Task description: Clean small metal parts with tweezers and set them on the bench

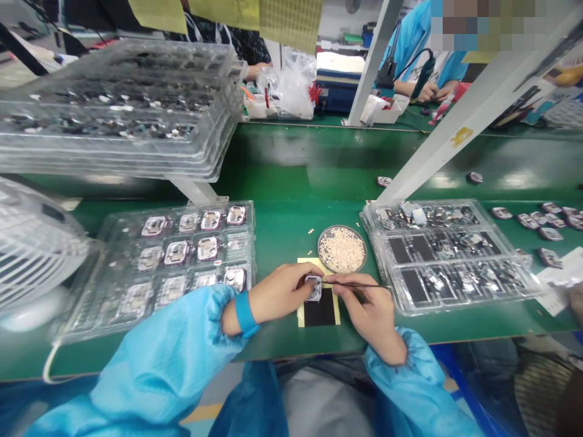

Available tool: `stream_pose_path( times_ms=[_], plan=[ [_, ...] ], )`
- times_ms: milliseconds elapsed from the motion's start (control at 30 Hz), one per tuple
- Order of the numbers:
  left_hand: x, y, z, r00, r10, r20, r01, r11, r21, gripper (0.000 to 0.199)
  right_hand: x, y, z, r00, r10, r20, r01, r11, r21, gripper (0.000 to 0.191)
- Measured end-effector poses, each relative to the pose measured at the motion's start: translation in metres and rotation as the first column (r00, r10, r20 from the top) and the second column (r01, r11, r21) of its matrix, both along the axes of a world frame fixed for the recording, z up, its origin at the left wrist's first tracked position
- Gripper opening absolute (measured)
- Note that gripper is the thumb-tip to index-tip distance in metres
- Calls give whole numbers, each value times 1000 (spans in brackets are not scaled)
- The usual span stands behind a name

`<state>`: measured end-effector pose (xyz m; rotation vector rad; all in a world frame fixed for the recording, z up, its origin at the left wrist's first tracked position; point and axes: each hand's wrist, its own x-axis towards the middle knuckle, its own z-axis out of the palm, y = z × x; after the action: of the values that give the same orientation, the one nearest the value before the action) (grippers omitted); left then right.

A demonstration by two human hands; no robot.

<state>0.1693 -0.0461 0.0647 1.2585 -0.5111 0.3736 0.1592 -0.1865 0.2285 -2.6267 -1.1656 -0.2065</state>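
My left hand [286,290] is closed on a small squarish watch case [314,289] with a pale rim, held over a black pad [319,311] on yellow paper. In my right hand [365,305] is a thin dark pair of tweezers [355,284], gripped like a pen, its tip at the case's right edge. Whether the tip holds anything is too small to tell. Just beyond both hands sits a round dish [342,249] full of tiny beige pieces. A clear tray [248,243] with several similar watch cases lies to the left.
At the right, a clear compartment tray [396,303] holds small electronic parts; loose watch cases [540,220] lie beyond it. Stacked plastic trays [214,139] and a white fan [39,249] stand left. A slanted metal post [437,158] rises at right. A co-worker's hands [435,91] show across the bench.
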Motion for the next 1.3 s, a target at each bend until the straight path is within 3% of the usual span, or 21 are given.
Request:
stream_pose_path(
  times_ms=[133, 500, 700, 900, 1033, 1133, 1200, 1267, 1300],
  plan=[
    [-1, 0, 0, 1000, -6, -8, 6, 1000, 3, 28, -1, -1, -1, 999, -47, -16, 46, 998, -38, 13],
    [4, 4, -5, 998, -51, 26, 52, 998, -24, 29, -2, -6, 3, 979, -165, -122, 168, 986, 14, 12],
    [8, 1, -9, 997, -80, 19, 82, 990, -113, 32, 0, -5, -2, 966, -190, -175, 199, 979, 34, 12],
    [9, 2, -8, 994, -105, 8, 106, 988, -117, 34, 1, -7, -1, 915, -159, -371, 226, 963, 145, 9],
    [9, 3, -6, 990, -142, 2, 141, 979, -148, 35, -13, -8, 1, 911, -149, -383, 226, 960, 164, 9],
    [7, 5, -4, 988, -143, -62, 131, 976, -174, 36, -34, -7, 18, 923, -129, -361, 203, 964, 173, 10],
    [7, 6, -2, 977, -198, -75, 172, 951, -257, 36, -47, -7, 43, 953, -118, -278, 174, 967, 185, 20],
    [6, 5, -1, 957, -289, -28, 257, 887, -383, 36, -53, -8, 77, 981, -183, -64, 191, 965, 181, 25],
    [5, 3, 0, 945, -327, 6, 297, 848, -440, 35, -52, -10, 95, 959, -263, 105, 247, 958, 148, 24]
  ],
)
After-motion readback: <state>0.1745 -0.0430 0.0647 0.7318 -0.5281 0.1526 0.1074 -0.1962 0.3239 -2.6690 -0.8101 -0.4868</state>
